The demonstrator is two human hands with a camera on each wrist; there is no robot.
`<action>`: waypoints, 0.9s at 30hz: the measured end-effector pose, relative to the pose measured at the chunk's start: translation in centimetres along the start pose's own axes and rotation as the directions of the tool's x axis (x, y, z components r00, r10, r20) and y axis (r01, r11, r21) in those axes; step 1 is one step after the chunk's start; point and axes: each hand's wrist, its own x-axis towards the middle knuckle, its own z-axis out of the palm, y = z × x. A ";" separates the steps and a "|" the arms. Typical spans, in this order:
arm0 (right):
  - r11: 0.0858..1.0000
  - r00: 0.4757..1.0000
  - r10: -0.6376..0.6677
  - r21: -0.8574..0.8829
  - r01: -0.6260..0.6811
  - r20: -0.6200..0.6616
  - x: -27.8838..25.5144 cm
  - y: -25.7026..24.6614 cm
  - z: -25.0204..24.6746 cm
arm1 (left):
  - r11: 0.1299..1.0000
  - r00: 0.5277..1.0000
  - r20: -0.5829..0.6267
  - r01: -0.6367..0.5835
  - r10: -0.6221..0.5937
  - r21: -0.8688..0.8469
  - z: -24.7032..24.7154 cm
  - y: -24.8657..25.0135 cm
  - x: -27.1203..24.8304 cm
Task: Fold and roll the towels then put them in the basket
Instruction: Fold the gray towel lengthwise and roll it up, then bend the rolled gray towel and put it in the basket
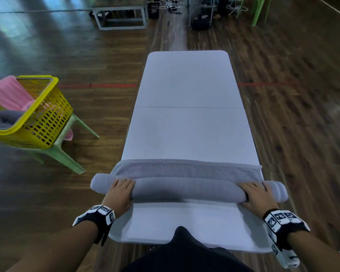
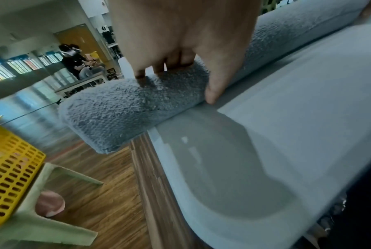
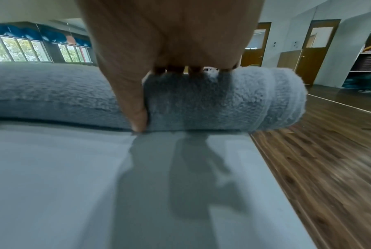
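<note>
A grey towel (image 1: 185, 188) lies crosswise on the near part of the white table (image 1: 186, 85), mostly rolled into a long roll whose ends overhang both table edges. A flat strip (image 1: 186, 169) of it still lies beyond the roll. My left hand (image 1: 124, 189) grips the roll near its left end (image 2: 107, 114), fingers over the top and thumb on the near side. My right hand (image 1: 254, 192) holds the right end (image 3: 212, 101) the same way. The yellow basket (image 1: 47, 118) stands left of the table, holding a pink towel (image 1: 8, 93) and a grey roll (image 1: 4, 118).
The basket sits on a pale green plastic chair (image 1: 67, 154) on the wood floor. Beyond the table's far end are a metal frame (image 1: 122, 16), cables and another green chair (image 1: 261, 8). The table beyond the towel is bare.
</note>
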 end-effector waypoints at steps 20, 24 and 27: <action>0.966 0.987 0.118 0.219 -0.140 0.108 3.3 -4.7 -3.0 | 0.941 0.939 0.086 0.337 -0.333 -0.032 -4.2 3.9 6.6; 0.917 0.985 0.066 0.380 -0.122 0.156 2.5 -11.0 -1.5 | 0.898 0.942 0.158 0.331 -0.297 -0.290 -4.1 10.7 7.6; 0.862 0.982 0.083 0.481 -0.157 0.172 2.3 -14.2 -1.0 | 0.821 0.941 0.207 0.334 -0.267 -0.464 -3.3 15.5 7.5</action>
